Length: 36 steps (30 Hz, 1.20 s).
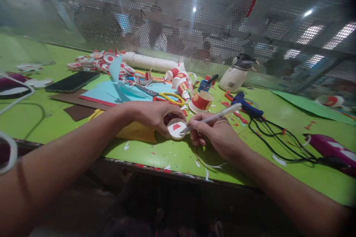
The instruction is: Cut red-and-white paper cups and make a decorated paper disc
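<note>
My left hand (155,114) is closed on the rim of a small round white paper disc (180,123), which looks like a cup bottom and bears a red four-sided patch (176,127). A white pen (219,113) sits in the closed fingers of my right hand (214,131), its tip touching the disc's white face near the red patch. Just behind the disc stands a cut red-and-white paper cup (201,101). Scissors with yellow and orange handles (171,99) lie beyond my left hand, on light blue paper (104,94).
A glue gun (246,104) with a black cord lies right of my right hand, near a purple device (332,150). Behind are a white jug (236,76), a white roll (152,61) and a pile of red-and-white paper pieces (102,62). A phone (72,81) lies left. Paper scraps litter the green table (172,163).
</note>
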Each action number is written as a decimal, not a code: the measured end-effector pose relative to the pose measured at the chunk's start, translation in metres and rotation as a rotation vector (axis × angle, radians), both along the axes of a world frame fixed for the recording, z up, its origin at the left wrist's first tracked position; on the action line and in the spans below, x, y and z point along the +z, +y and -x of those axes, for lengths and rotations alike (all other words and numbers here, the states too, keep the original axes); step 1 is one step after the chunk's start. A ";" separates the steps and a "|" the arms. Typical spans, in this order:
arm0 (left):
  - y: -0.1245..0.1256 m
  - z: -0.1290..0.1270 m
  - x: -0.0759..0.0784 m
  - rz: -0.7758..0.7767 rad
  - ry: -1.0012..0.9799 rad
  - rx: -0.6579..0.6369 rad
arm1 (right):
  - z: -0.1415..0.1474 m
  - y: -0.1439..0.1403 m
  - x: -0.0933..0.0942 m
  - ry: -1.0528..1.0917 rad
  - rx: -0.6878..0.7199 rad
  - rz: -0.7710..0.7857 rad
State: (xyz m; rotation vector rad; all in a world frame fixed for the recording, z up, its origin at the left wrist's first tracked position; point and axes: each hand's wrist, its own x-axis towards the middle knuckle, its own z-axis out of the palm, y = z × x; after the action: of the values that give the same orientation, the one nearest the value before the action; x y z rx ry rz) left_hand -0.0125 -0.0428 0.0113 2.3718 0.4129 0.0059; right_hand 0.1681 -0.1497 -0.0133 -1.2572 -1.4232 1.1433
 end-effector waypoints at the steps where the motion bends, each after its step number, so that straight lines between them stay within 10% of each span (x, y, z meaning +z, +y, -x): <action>1: 0.000 0.000 0.000 0.003 -0.003 -0.002 | 0.000 0.000 0.000 0.000 0.001 -0.002; 36: -0.001 -0.001 -0.001 -0.035 -0.007 -0.016 | -0.002 0.001 -0.002 -0.065 0.040 -0.018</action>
State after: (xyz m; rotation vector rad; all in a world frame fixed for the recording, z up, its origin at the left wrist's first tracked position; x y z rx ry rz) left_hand -0.0111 -0.0439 0.0102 2.4087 0.3933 0.0140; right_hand 0.1701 -0.1490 -0.0150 -1.2688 -1.5098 1.1229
